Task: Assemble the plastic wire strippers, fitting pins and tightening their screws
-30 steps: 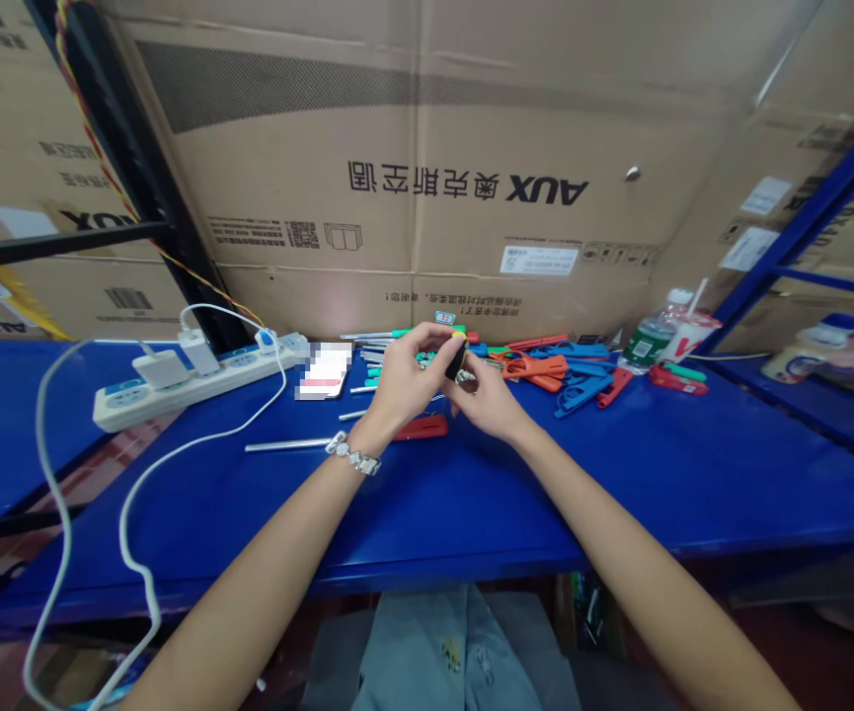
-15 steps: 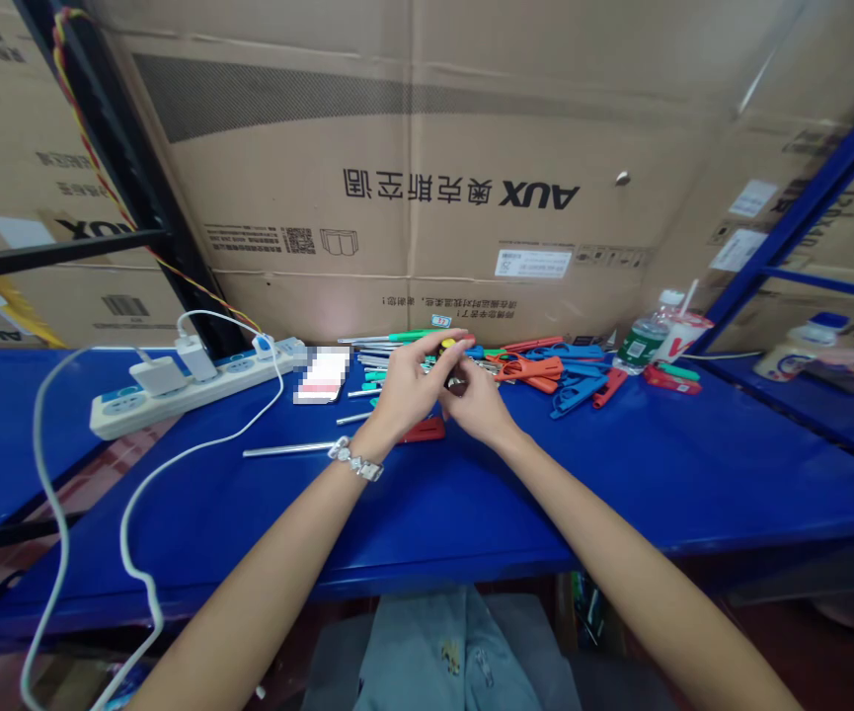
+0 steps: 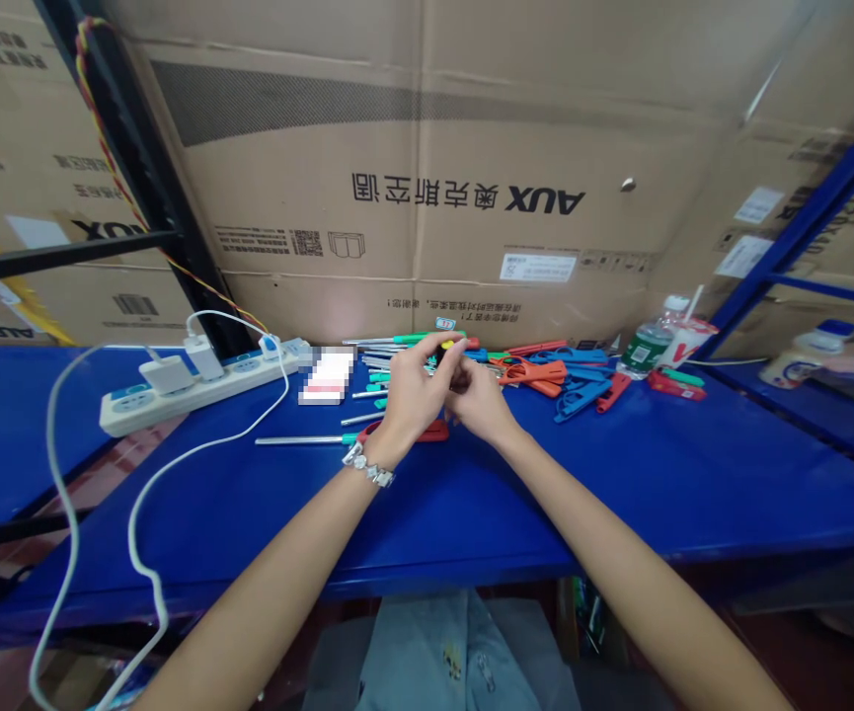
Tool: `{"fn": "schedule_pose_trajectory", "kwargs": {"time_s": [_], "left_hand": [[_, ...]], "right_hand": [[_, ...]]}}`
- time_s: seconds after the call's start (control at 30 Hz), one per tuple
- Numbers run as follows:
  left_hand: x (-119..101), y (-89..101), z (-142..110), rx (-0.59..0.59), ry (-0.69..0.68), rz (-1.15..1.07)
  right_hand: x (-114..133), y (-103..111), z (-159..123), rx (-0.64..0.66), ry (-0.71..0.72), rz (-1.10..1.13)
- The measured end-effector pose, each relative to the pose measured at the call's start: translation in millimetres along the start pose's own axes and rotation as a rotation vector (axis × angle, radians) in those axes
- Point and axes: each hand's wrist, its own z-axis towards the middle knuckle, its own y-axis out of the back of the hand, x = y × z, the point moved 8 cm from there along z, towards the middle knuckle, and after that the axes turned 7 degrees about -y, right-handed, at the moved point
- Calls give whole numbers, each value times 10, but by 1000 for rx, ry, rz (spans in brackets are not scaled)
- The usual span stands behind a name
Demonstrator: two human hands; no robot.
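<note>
My left hand (image 3: 416,395), with a silver bracelet (image 3: 368,464) at its wrist, meets my right hand (image 3: 480,400) over the middle of the table. Fingers of both hands are pinched together around a small part with a yellow end (image 3: 448,346); most of it is hidden, so its kind is unclear. Under my left wrist lies a long tool with a red handle (image 3: 435,431), a green collar and a metal tube (image 3: 300,440). Behind the hands, several metal tubes (image 3: 371,394) with green ends are piled. Orange handle pieces (image 3: 537,372) lie just right of my right hand.
Blue handle pieces (image 3: 582,393) and a red one (image 3: 613,392) lie further right, near a water bottle (image 3: 647,346) and a cup with a straw (image 3: 691,339). A white power strip (image 3: 196,387) with trailing cables and a blurred-out card-like item (image 3: 328,376) are left. Cardboard (image 3: 463,118) stands behind.
The view has shifted slightly. Both hands stay together on the small part, the right fingers now closed nearer the left ones. More of the red-handled tool's green collar shows.
</note>
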Motion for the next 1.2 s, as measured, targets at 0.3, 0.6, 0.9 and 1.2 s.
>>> {"fn": "schedule_pose_trajectory", "kwargs": {"time_s": [0.3, 0.6, 0.9, 1.2], "left_hand": [[327, 217, -215, 247, 93, -3], [619, 136, -700, 685, 28, 248], [579, 82, -744, 729, 139, 289], [618, 78, -775, 731, 151, 296]], "right_hand": [[17, 24, -119, 295, -39, 89], [-31, -34, -91, 281, -130, 214], [-101, -131, -115, 158, -117, 257], [-12, 3, -84, 94, -22, 228]]}}
